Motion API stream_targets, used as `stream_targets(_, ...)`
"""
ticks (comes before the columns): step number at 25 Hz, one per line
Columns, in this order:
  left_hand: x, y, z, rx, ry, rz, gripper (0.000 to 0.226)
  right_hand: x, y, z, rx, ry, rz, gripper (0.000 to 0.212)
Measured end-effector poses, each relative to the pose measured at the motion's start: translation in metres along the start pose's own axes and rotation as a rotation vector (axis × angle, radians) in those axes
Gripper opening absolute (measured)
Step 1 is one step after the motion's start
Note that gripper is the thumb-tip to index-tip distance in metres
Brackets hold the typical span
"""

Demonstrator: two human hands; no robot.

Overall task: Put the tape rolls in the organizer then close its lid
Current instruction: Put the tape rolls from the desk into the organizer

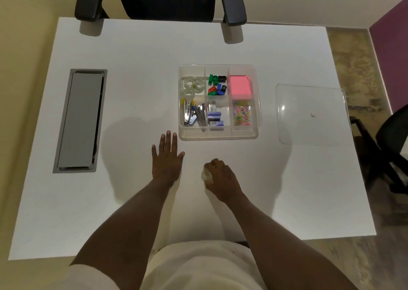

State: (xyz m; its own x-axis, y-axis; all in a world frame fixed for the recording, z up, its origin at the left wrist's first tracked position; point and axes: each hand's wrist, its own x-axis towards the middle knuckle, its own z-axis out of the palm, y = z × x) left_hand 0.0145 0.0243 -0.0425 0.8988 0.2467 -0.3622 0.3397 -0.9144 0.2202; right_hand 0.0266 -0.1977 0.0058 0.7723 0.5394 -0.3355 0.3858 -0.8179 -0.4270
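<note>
We curl right hand (221, 174) around last loose tape roll (206, 174) on table (132, 57), fingers clenched on it — roll peeks out at hand's 9 o'clock. Left hand (167, 157) lies flat, fingers released and spread, likely bracing. Organizer (218, 135) sits at 12 o'clock from right hand; three rolls already in its 10 o'clock compartment (191, 86). Path there looks open. Lid (311, 115) lies off at organizer's 3 o'clock, near table edge — lift with care.
</note>
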Motion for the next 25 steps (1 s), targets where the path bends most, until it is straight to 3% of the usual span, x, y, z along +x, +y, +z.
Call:
stream_targets(5, 0.000, 0.002, -0.002, 0.001, -0.005, -0.015, 0.075, 0.035, -0.009, -0.030, -0.019, 0.178, -0.057, 0.053)
stream_targets(13, -0.001, -0.001, 0.003, 0.013, 0.058, -0.006, 0.072, 0.138, -0.022, -0.099, -0.074, 0.309, -0.081, 0.054)
stream_targets(18, -0.002, -0.003, 0.006, 0.023, 0.072, -0.004, 0.071, 0.206, -0.028, -0.129, -0.069, 0.321, -0.058, 0.051)
stream_targets(25, -0.001, -0.005, 0.009, 0.012, 0.081, -0.007, 0.073, 0.275, -0.028, -0.148, -0.360, 0.213, 0.016, 0.043)
